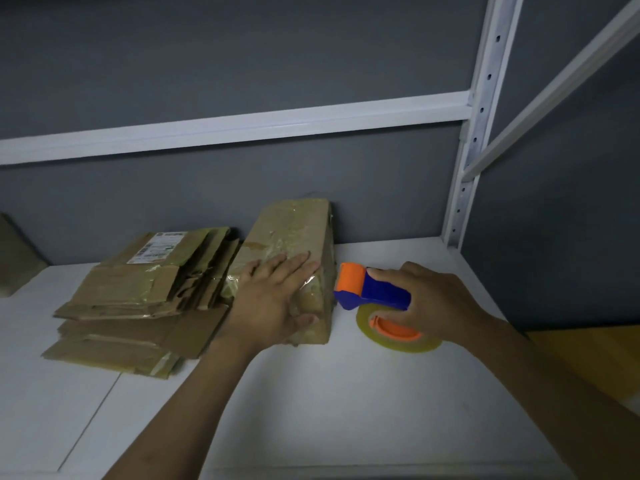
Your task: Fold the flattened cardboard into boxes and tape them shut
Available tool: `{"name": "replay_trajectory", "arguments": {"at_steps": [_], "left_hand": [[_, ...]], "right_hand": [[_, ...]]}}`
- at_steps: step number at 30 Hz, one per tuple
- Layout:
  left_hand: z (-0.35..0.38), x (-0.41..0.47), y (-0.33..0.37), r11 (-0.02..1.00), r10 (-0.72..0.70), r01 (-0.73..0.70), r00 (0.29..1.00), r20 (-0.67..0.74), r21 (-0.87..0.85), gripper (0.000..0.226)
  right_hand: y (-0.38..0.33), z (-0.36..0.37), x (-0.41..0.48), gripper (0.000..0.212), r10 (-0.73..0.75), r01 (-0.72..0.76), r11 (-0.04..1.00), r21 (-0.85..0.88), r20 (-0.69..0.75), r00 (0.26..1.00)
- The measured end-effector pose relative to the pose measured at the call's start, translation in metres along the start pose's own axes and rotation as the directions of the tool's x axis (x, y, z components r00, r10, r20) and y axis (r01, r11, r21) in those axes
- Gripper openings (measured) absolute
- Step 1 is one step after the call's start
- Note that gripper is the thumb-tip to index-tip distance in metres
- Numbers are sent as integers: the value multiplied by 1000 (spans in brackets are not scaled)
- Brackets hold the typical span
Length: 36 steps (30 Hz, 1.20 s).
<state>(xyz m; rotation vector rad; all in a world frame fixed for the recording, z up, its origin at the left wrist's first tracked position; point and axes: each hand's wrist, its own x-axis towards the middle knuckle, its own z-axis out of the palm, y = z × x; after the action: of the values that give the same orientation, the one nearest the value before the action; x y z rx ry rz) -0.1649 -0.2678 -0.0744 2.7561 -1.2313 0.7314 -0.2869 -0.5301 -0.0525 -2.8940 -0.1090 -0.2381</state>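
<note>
A folded brown cardboard box [294, 230], glossy with clear tape, lies on the white shelf [311, 393] against the grey back wall. My left hand [273, 299] rests flat on its top near the front, fingers straight and thumb over the near end. To the right of the box my right hand [429, 299] grips a blue and orange tape dispenser [374, 292] with a roll of clear tape [398, 336]. The dispenser's orange roller sits right at the box's right side. A stack of flattened cardboard [138, 299] lies to the left of the box.
A white metal upright [474, 133] with holes stands at the back right, joined by a white crossbar [242, 128] along the wall. Another piece of cardboard [15, 258] leans at the far left. A yellow surface [595, 358] shows beyond the shelf's right edge.
</note>
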Motion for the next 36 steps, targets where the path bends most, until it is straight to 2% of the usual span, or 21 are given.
{"name": "replay_trajectory", "arguments": {"at_steps": [4,7,10,14,17,19,22,24,26,28,29,30,32,33,34,35,36], "left_hand": [[0,1,2,1000,-3,3,1000,-4,-6,84],[1,1,3,1000,-8,8,1000,7,-24,86],[0,-1,3,999,-1,1,1000,17,-41,88],[-4,1,7,998,-31,33,998,55,-48,91],[-8,1,15,995,-75,84,987,143,-58,96],[-11,0,16,994,-83,93,983,161,-55,98],[-21,4,12,991,-95,112,972,216,-68,100],[-29,8,10,980,-103,139,966,237,-143,95],[-36,15,4,937,-148,184,979,141,-298,80],[-33,23,-9,905,-189,192,981,46,-379,68],[-30,27,-16,916,-188,190,981,42,-354,69],[-27,29,-21,934,-173,187,982,70,-304,72],[-22,29,-24,961,-157,190,973,170,-201,78],[-19,28,-23,965,-164,199,966,197,-169,79],[-16,29,-23,966,-176,210,962,208,-152,81],[-16,29,-20,967,-184,215,960,210,-136,82],[-15,31,-18,968,-190,221,956,222,-121,83]], "right_hand": [[4,-5,-12,80,-18,19,996,-88,21,1000],[-9,-2,-7,76,-60,55,978,-203,-15,998],[-33,9,4,72,-47,33,973,-230,-56,997],[-53,19,5,63,103,-107,992,-60,-67,992],[-56,16,4,63,266,-270,951,153,48,963],[-52,13,2,67,316,-344,902,262,142,938],[-22,23,-7,64,406,-448,802,395,189,894],[5,35,-10,54,477,-514,651,559,224,850],[26,42,-10,41,488,-547,472,691,311,815],[39,45,-9,32,463,-587,350,730,410,786],[43,48,-8,30,460,-607,350,714,434,775],[46,53,-4,29,475,-622,415,664,425,771],[42,59,7,44,516,-613,681,401,332,790],[35,62,16,50,521,-573,757,314,238,819],[20,61,26,51,495,-516,784,344,154,855],[0,59,36,54,460,-450,773,447,95,883],[-22,55,47,57,436,-398,699,594,86,896]]}}
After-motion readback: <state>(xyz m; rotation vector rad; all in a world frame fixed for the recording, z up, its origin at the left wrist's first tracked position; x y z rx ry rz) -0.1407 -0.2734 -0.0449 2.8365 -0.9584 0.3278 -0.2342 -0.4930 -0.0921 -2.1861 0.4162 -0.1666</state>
